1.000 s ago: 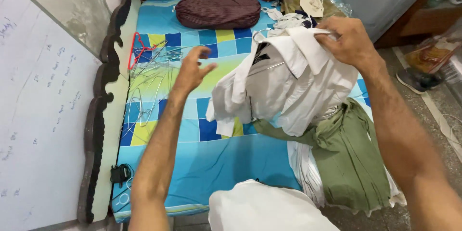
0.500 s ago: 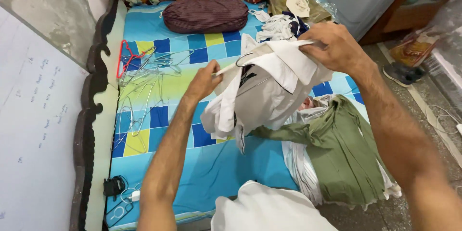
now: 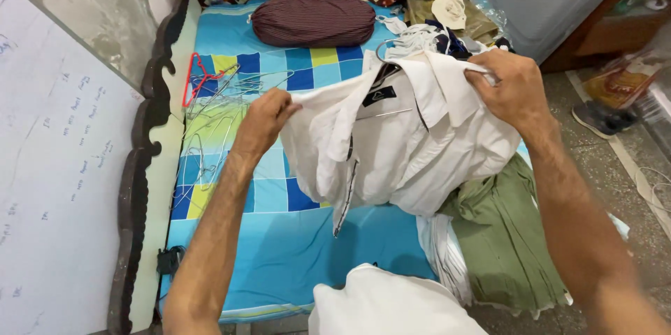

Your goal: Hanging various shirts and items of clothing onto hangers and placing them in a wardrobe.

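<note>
1. Left hand (image 3: 264, 117): fingers pinched tight on the left shoulder edge of a white shirt (image 3: 405, 146), pulling that side out toward the left.
2. Right hand (image 3: 514, 87): fingers closed around the other shoulder of the shirt, up by the collar, so the shirt hangs stretched between both hands, held up over the bed (image 3: 293, 251).
3. The shirt is on a wire hanger (image 3: 386, 47); only the hook pokes out above the collar, plus a thin bit of wire across the open neck. There's a small dark label inside the collar.
4. Right below the shirt's hem there's a green garment (image 3: 510, 237) draped over the bed's right edge, with some white cloth under it.
5. Left of the left hand, a tangle of bare wire hangers (image 3: 217, 118) lies on the blue checked bedsheet, with one red hanger (image 3: 198, 78) at the top of the pile near the dark carved bed frame (image 3: 136, 188).
6. Further back, a dark striped bolster pillow (image 3: 313, 20) sits across the head of the bed, and a heap of mixed clothes (image 3: 447, 24) sits behind the right hand.
7. At the bottom edge of the view there's more white fabric (image 3: 384, 303), close to the camera.
</note>
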